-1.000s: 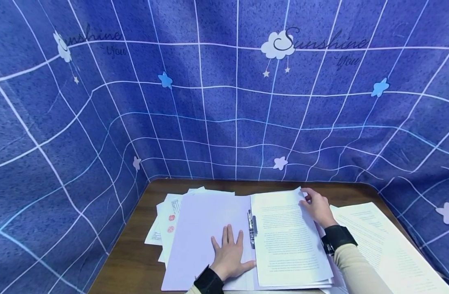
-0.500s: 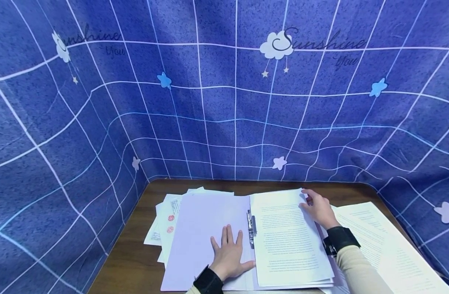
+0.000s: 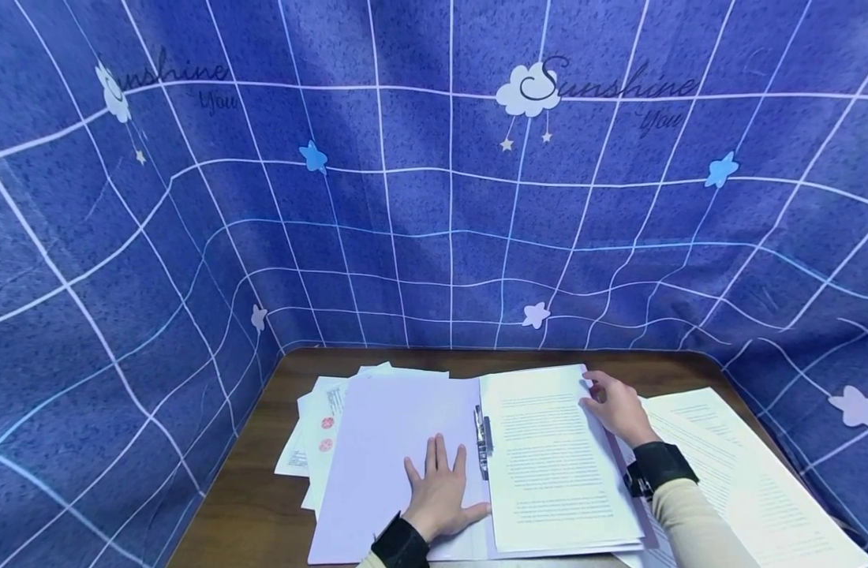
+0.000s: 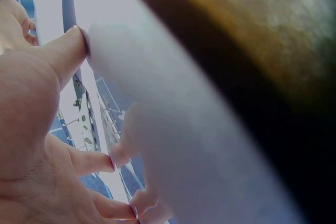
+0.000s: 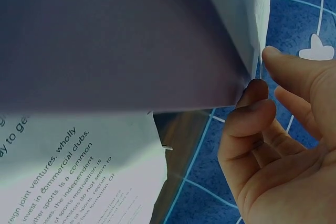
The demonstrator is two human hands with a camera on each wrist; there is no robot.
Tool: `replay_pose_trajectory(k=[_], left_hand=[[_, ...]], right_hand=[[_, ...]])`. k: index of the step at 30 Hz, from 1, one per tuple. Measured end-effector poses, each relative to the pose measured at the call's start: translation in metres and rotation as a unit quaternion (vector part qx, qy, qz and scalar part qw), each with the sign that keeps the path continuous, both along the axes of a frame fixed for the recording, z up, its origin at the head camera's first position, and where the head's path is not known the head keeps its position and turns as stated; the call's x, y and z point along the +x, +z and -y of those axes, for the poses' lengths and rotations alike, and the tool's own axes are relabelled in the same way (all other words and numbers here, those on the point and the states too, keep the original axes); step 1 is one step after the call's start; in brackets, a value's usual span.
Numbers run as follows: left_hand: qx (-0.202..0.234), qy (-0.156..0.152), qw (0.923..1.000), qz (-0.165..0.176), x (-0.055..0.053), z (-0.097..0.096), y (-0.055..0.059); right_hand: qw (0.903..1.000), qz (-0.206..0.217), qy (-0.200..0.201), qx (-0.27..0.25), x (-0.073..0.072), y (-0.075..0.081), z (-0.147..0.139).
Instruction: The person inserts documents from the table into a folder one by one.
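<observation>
A lilac ring-binder folder (image 3: 387, 442) lies spread on the table, its metal clip (image 3: 483, 442) along the spine. Printed sheets (image 3: 555, 465) are stacked on its right half. My left hand (image 3: 439, 498) rests flat on the bare left cover, fingers spread and thumb reaching towards the spine. At the far right corner of the stack, my right hand (image 3: 617, 406) pinches the edge of the sheets. In the right wrist view, its thumb and curled fingers (image 5: 251, 114) lie on either side of the corner. How many layers they grip is hard to tell.
Loose papers (image 3: 323, 446) with red stamps stick out beneath the folder's left side. More printed papers (image 3: 746, 473) lie to the right, partly under the right forearm. A blue patterned cloth (image 3: 420, 260) stands behind the brown wooden table (image 3: 231, 489).
The raised corner of the top sheet has come down flatter under my right hand. My left hand stays in place on the cover. The head view has shifted slightly.
</observation>
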State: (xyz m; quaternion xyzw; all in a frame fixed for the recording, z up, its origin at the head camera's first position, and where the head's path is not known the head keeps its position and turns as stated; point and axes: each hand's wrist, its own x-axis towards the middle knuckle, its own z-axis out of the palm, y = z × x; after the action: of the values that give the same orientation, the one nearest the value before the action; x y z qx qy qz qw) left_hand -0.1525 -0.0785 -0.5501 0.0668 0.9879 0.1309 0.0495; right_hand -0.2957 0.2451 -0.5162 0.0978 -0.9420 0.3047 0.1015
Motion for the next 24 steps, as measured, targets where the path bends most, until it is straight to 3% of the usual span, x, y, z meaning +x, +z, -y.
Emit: replay_pose_trajectory(k=[11,19,24], left_hand=[[0.008,-0.001,1.0000,0.001,0.000,0.001,-0.003],[0.012,-0.001,0.9999,0.006,0.000,0.001,-0.003],[0.007,-0.001,1.0000,0.002,-0.002,0.002,-0.004]], right_hand=[[0.9997,0.014,-0.017,0.013,0.009,0.010,-0.026],[0.9990,0.008,-0.025,0.036,0.023,0.014,-0.061],[0.9972,0.012,-0.052,0.053,0.034,0.014,-0.086]])
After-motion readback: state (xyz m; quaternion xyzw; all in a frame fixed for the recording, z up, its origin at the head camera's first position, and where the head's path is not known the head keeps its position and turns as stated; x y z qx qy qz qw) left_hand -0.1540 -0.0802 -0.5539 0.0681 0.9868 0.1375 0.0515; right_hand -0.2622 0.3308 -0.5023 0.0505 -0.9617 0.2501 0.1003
